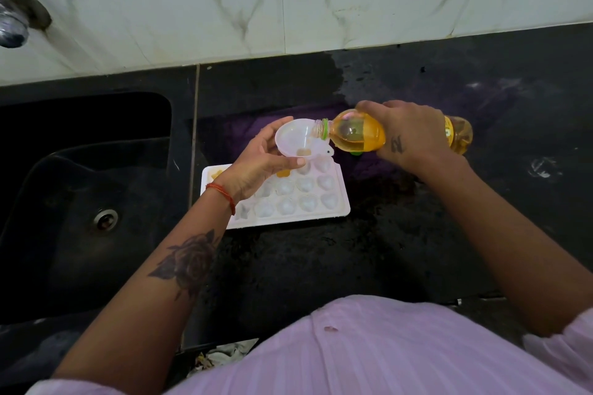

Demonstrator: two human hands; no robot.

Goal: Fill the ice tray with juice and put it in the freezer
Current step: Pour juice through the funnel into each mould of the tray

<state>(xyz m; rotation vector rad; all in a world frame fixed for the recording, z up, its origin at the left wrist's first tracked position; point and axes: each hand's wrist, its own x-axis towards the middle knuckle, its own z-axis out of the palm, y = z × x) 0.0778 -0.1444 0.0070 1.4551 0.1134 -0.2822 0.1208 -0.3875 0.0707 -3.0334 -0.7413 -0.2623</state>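
Two hands: one funnel, one bottle, one tray.

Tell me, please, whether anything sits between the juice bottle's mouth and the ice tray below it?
Yes: a white funnel, held by the left hand, sits under the bottle mouth, above the ice tray.

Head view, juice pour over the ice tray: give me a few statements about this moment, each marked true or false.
1. The right hand holds the juice bottle tilted on its side. True.
2. The left hand holds a metal spoon. False: it holds a white funnel.
3. The ice tray sits inside the sink. False: it lies on the dark counter, beside the sink.
4. Most tray cells look unfilled. True; only a few at the far edge show yellow.
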